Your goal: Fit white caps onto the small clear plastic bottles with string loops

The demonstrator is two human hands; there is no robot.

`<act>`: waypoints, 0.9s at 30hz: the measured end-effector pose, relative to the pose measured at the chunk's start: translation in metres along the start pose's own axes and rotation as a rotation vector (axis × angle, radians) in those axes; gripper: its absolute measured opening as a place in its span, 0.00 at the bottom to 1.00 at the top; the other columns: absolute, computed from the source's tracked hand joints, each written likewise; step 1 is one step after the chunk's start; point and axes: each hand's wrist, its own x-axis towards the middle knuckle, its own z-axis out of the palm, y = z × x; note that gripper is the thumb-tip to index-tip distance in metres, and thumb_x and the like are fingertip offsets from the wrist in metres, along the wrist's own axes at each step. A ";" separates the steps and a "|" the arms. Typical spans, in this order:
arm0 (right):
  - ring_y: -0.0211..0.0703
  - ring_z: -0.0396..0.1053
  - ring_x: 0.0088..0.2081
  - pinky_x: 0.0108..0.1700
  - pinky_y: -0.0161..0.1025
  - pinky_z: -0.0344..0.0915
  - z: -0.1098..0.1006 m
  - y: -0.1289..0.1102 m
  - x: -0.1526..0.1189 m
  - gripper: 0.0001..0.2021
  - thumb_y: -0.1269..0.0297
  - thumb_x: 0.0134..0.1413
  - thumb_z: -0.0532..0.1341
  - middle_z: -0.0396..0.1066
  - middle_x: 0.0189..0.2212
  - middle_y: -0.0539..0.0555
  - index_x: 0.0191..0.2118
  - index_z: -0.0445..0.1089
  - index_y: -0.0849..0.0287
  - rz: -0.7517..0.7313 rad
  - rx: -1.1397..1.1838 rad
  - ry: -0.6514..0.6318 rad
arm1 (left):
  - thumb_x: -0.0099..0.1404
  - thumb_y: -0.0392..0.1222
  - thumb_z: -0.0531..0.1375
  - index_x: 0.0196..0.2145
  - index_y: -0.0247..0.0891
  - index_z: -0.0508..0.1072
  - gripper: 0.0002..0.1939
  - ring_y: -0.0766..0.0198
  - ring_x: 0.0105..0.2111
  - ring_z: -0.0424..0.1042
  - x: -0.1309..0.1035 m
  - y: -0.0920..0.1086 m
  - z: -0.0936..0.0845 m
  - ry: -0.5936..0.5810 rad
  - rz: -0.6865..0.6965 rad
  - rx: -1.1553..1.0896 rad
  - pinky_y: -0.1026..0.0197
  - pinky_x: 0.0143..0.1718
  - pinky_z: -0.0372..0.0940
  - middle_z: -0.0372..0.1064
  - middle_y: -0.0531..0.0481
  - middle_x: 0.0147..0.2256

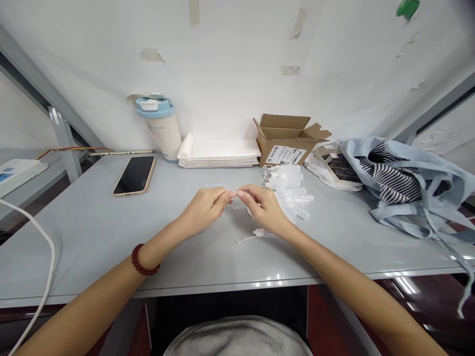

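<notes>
My left hand and my right hand meet tip to tip above the middle of the table, each closed in a pinch. A thin white cord shows behind the left fingers; the bit between the fingertips is tiny and mostly covered. Just right of my right hand lies a pile of small translucent plastic bottles, with white cords bunched at their left ends. One more bottle with a white cord lies on the table, partly under my right wrist. Another loose cord end shows between the hands.
Along the wall stand a cup with a blue lid, stacked white envelopes and an open cardboard box. A phone lies at left. A plastic bag and a light blue cloth bag occupy the right. A white cable hangs at far left.
</notes>
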 end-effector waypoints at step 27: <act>0.33 0.56 0.22 0.26 0.33 0.53 0.000 0.002 0.001 0.15 0.56 0.62 0.51 0.60 0.20 0.48 0.31 0.66 0.61 0.011 0.035 0.003 | 0.71 0.48 0.47 0.22 0.37 0.64 0.21 0.66 0.21 0.63 -0.003 0.000 0.006 0.045 0.013 -0.005 0.63 0.27 0.58 0.61 0.54 0.17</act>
